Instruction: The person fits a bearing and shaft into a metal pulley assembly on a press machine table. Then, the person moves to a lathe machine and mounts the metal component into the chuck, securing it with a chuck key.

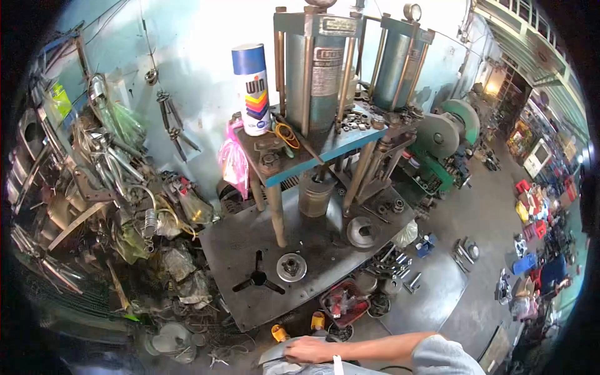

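Observation:
My right hand (pixel 307 350) is low in front of my body at the bottom of the view, its arm reaching in from the right. Its fingers are curled against grey fabric, and what they hold, if anything, is hidden. My left hand is out of view. Past my right hand are the yellow sandals (pixel 279 333) on my feet. A steel press table (pixel 231 250) stands ahead, with a round flanged metal part (pixel 291 267) on it beside a three-armed slot (pixel 257 275). Another metal disc (pixel 362 232) lies farther right.
A blue-edged press platform (pixel 294 175) carries a spray can (pixel 253 94) and small metal rings. Green press cylinders (pixel 319 81) rise behind. A pink bag (pixel 234 159) hangs at its side. A red basket (pixel 344 303) sits below the table. Metal scrap piles up at left; a grinder (pixel 440 134) stands right.

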